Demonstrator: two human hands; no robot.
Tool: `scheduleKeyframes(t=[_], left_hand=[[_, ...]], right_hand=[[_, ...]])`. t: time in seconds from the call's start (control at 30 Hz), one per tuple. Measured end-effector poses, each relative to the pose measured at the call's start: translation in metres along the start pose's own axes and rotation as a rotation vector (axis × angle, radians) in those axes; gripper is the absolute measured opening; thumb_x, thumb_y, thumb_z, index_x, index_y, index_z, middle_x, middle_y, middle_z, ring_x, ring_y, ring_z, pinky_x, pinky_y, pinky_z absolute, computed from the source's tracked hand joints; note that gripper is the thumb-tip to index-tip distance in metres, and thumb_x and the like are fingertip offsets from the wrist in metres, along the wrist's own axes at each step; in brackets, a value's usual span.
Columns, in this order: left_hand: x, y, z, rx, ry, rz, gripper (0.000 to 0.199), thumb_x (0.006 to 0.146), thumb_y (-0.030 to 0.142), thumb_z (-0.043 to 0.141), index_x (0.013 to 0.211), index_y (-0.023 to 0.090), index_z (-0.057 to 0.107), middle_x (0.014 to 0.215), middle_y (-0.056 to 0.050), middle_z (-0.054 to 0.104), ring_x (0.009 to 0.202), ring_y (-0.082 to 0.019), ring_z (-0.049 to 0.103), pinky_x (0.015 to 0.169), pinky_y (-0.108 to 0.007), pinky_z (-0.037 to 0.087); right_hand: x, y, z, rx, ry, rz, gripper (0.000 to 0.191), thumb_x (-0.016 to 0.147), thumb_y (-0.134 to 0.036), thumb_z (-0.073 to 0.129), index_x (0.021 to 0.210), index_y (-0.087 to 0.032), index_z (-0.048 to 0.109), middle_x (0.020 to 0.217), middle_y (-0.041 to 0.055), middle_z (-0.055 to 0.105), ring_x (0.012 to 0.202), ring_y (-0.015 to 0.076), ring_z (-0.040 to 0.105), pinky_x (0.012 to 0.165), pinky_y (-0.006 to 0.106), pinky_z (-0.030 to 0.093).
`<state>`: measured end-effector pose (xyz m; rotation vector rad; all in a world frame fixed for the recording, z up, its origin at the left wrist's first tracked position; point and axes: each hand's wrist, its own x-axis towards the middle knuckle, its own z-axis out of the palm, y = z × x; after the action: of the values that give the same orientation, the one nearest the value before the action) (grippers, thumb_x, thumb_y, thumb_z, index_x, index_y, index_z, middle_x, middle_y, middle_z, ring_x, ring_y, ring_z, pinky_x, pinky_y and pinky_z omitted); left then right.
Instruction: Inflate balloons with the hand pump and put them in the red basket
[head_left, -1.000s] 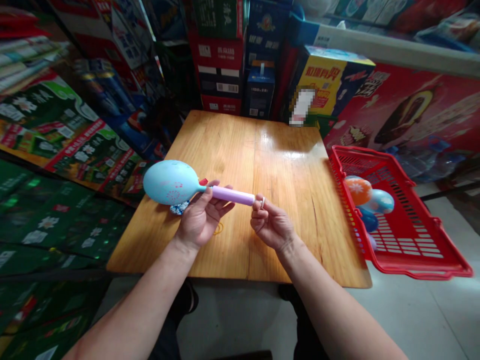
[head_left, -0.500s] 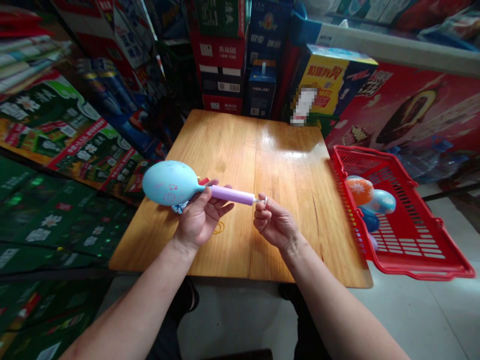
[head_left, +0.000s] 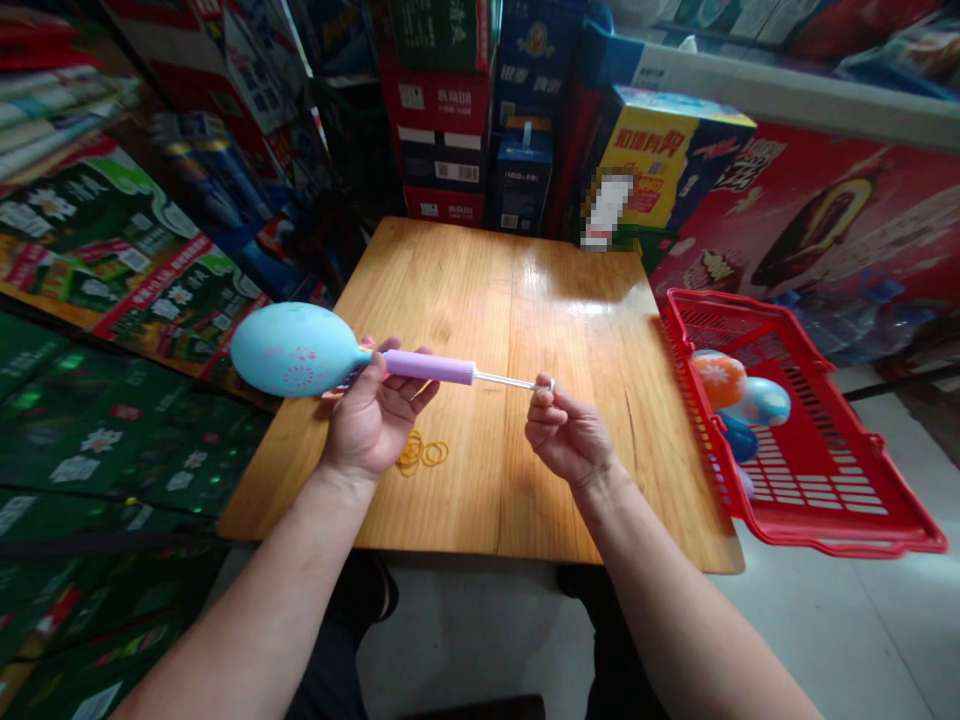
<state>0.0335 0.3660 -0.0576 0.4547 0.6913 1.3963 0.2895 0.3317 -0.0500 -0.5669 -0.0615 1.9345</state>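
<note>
A light blue balloon (head_left: 294,348) with pink print hangs inflated off the nozzle end of a purple hand pump (head_left: 431,367). My left hand (head_left: 375,415) pinches the balloon's neck against that end, its other fingers under the pump body. The pump's white rod (head_left: 506,380) is drawn well out to the right. My right hand (head_left: 568,428) is closed on the handle at the rod's end. Yellow rubber bands (head_left: 420,455) lie on the wooden table (head_left: 465,510) beside my left hand. Something partly hidden lies behind the balloon and my left hand.
To the right of the table stands a red basket (head_left: 825,525) holding several balloons, among them an orange one (head_left: 720,380). Stacked boxes (head_left: 442,110) line the table's far side, with a yellow and blue box (head_left: 652,150) at the back right. Green cartons (head_left: 97,440) are on the left.
My left hand, the balloon and the pump body have moved left and slightly up. My right hand has shifted slightly right, and more rod shows. The rubber bands are more exposed.
</note>
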Motion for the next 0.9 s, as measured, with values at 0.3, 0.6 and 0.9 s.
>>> scheduleKeyframes(t=[0.3,0.6,0.9], left_hand=[[-0.014,-0.028,0.011,0.006,-0.056,-0.137,0.025,0.094,0.037,0.077,0.116,0.025,0.073,0.114,-0.010,0.081,0.113,-0.026,0.076,0.099,-0.042,0.060],[-0.002,0.002,0.004,-0.005,-0.008,0.031,0.022,0.093,0.037,0.079,0.111,0.026,0.075,0.108,-0.005,0.081,0.118,-0.026,0.073,0.096,-0.038,0.062],[-0.016,-0.022,0.008,0.028,-0.046,-0.129,0.030,0.092,0.038,0.078,0.118,0.023,0.073,0.110,-0.012,0.081,0.104,-0.025,0.078,0.091,-0.039,0.062]], right_hand=[[0.007,0.027,-0.003,-0.058,-0.042,0.064,0.018,0.090,-0.015,0.078,0.105,-0.018,0.068,0.077,-0.0025,0.074,0.052,0.0029,0.057,0.051,0.011,0.049],[-0.005,0.001,0.001,-0.086,-0.034,-0.005,0.005,0.096,-0.014,0.068,0.097,-0.019,0.068,0.070,-0.0052,0.068,0.048,0.0028,0.051,0.049,0.012,0.045],[0.009,0.031,-0.003,-0.079,-0.063,0.048,0.022,0.085,-0.013,0.082,0.103,-0.016,0.069,0.077,-0.0010,0.074,0.052,0.0033,0.057,0.052,0.012,0.049]])
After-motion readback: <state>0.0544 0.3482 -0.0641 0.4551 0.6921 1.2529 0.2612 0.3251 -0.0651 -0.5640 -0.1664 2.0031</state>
